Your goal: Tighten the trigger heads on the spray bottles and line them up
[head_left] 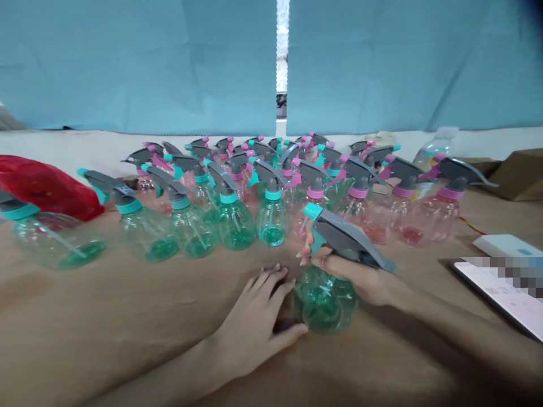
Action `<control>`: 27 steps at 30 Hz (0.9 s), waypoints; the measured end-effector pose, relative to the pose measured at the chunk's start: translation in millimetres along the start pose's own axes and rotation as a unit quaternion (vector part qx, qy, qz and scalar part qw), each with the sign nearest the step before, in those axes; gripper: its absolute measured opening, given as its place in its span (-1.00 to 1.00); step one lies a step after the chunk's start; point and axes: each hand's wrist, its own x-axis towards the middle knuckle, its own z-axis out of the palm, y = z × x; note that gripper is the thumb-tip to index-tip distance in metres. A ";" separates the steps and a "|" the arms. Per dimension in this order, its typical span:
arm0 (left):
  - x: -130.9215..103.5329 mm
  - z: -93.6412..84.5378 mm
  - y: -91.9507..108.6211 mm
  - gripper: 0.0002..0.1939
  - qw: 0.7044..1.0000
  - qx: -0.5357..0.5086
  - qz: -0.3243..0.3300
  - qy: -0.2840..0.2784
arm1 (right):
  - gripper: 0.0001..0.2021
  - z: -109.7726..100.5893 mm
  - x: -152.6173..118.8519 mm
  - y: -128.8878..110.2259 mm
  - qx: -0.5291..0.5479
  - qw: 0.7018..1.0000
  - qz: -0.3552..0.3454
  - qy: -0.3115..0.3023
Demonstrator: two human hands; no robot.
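Observation:
A green spray bottle (326,302) with a grey and teal spray head stands slightly tilted near the middle front. My right hand (360,277) is wrapped round its neck, just under the spray head, with fingertips showing by the teal trigger. Flat on the brown table to the left of the bottle lies my left hand (258,322), fingers spread. Its thumb and fingertips are close to the bottle's side; whether they touch it I cannot tell. Behind both hands is a front row of similar bottles, including a green spray bottle (236,223) and a pink spray bottle (432,217).
More spray bottles crowd behind the front row. A red plastic bag (51,186) lies at the left. On the right are a phone or tablet (496,288), a white box-like device (507,245), a clear bottle (436,148) and a brown carton (520,175). Blue sheeting (127,62) hangs behind.

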 end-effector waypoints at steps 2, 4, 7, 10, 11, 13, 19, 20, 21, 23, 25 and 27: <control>-0.7 0.6 -0.6 -0.44 1.000 -0.001 0.000 0.001 | -0.80 -0.3 0.3 1.3 -0.006 1.000 -0.001 -0.001; -1.6 1.0 -1.2 -0.45 1.000 -0.001 0.003 0.002 | -0.75 -0.2 0.0 3.3 -0.018 1.000 0.003 0.004; -2.0 0.5 -1.0 -0.44 1.000 0.000 0.000 -0.003 | -0.67 0.3 -0.4 6.9 -0.038 0.999 0.007 0.010; -1.1 -0.6 0.2 -0.45 1.000 0.002 -0.007 -0.011 | -0.63 0.5 0.5 8.0 -0.044 0.999 0.010 0.010; -0.7 -0.9 0.6 -0.45 1.000 0.002 -0.008 -0.012 | -0.61 0.5 1.1 7.6 -0.038 0.999 0.010 0.007; -0.1 -1.2 1.1 -0.45 1.000 0.001 -0.006 -0.008 | -0.60 0.4 2.7 6.3 -0.024 1.000 0.007 -0.004; -0.4 -0.9 0.7 -0.44 1.000 0.000 -0.005 -0.005 | -0.60 2.7 5.7 3.1 0.002 1.000 -0.003 -0.015; -0.6 -1.1 0.7 -0.43 1.000 0.002 -0.005 -0.006 | -0.60 3.2 5.7 3.0 0.007 1.000 -0.006 -0.015; -0.8 -1.2 0.8 -0.43 1.000 0.002 -0.004 -0.006 | -0.59 3.4 5.5 2.9 0.009 1.000 -0.010 -0.013; -1.0 -1.5 1.1 -0.43 1.000 0.003 -0.003 -0.008 | -0.59 3.4 4.6 3.3 0.007 1.000 -0.010 -0.012; -0.9 -1.5 1.2 -0.44 1.000 0.001 -0.004 -0.008 | -0.59 2.8 3.6 4.4 -0.006 1.000 -0.001 -0.011; -0.6 -1.3 1.2 -0.44 1.000 -0.002 -0.005 -0.006 | -0.59 2.0 3.0 5.9 -0.016 1.000 0.005 -0.009</control>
